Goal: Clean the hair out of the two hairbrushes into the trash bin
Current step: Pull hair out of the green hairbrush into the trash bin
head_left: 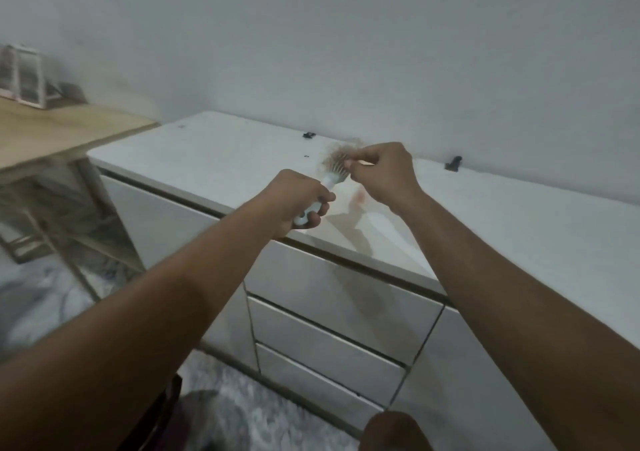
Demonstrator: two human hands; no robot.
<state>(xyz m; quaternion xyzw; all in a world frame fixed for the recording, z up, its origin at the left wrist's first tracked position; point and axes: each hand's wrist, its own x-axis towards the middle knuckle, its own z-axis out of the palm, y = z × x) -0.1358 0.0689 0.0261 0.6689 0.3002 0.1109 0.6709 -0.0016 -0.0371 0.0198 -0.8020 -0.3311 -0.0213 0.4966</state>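
Grips pale hairbrush (327,180) handle with left hand (298,201), fingers (320,208) curled round it; pinches brown hair clump (341,151) at bristles (334,167) with right hand (384,173) fingers, above white desk (207,152).

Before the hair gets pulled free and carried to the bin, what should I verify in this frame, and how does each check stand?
1. Left hand grips the hairbrush by its handle: ok.
2. Right hand pinches the hair at the brush head: ok.
3. Hair free of the bristles: not ok, the clump sits on them.
4. Trash bin under the brush: not ok, it is over the white cabinet top.
5. Trash bin within reach: cannot tell, none in view.
6. Second hairbrush located: cannot tell, not in view.
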